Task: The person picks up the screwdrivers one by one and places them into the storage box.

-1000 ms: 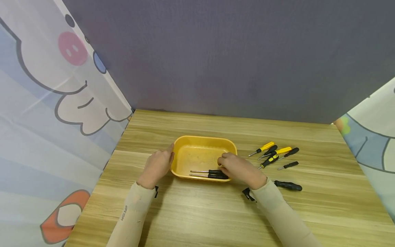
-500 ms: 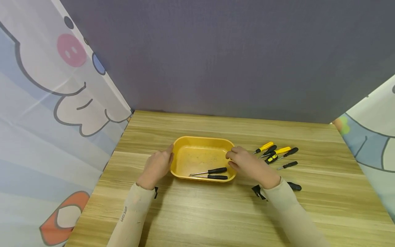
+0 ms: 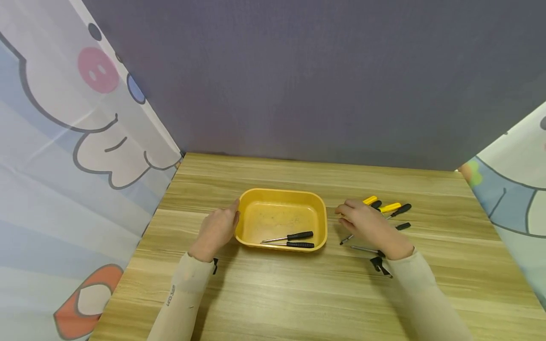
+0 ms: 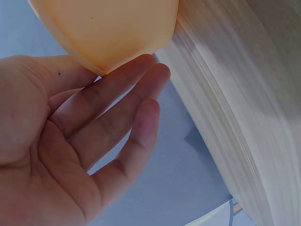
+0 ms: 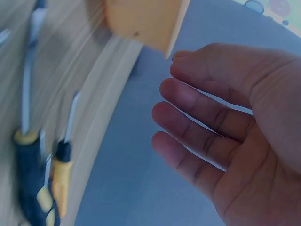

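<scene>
Two black-handled screwdrivers (image 3: 300,235) lie lengthwise inside a yellow tray (image 3: 275,218), close along its near wall, handles toward the right end and blades pointing left; one sits almost parallel to that wall, the other slants slightly, their tips nearly meeting. The tray rests around the middle of the wooden table (image 3: 273,298), its long axis running left to right, roughly in line with the table's far edge. More tools, among them yellow-handled screwdrivers (image 3: 390,207), lie toward the table's right edge, their handles mostly away from the tray. Just right of it, a loose blade (image 3: 364,248) points left. The left forearm slants forward and inward, and the left hand (image 3: 216,230) pinches the tray's left end, thumb at the rim, fingers gently bent along the outer wall. From the right, the right hand (image 3: 368,226) reaches between tray and tools, palm empty, fingers loosely curved, thumb tip apart from them.
</scene>
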`<action>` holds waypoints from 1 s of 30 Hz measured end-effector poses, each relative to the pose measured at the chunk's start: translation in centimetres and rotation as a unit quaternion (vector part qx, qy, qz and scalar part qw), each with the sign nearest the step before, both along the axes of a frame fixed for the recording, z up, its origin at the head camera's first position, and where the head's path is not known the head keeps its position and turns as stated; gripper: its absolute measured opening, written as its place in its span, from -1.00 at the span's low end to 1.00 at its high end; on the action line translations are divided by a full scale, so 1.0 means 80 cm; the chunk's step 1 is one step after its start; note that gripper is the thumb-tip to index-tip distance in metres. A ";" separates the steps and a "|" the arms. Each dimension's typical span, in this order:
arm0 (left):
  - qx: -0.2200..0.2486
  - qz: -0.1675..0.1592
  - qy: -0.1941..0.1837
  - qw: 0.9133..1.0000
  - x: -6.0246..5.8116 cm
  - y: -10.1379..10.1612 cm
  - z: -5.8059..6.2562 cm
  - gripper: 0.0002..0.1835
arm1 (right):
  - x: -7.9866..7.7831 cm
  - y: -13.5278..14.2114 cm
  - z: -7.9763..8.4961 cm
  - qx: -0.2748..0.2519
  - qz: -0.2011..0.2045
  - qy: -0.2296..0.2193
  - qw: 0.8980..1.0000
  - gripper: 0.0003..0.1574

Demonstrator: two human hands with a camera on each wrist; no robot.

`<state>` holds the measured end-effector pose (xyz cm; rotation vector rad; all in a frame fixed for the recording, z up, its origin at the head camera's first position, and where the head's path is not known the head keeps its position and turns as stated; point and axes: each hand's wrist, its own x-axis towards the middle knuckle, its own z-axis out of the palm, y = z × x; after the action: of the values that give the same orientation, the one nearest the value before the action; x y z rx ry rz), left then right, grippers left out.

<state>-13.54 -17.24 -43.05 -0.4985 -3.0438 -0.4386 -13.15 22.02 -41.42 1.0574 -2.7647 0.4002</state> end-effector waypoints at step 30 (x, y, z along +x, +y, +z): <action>-0.001 0.013 -0.017 1.000 -0.001 0.001 0.003 -0.55 | 0.002 0.099 -0.043 0.024 -0.069 -0.029 0.997 -0.57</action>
<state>-13.59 -17.18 -42.80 -0.4553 -3.0791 -0.4480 -12.98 29.94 -44.87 0.8695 -2.8907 0.3525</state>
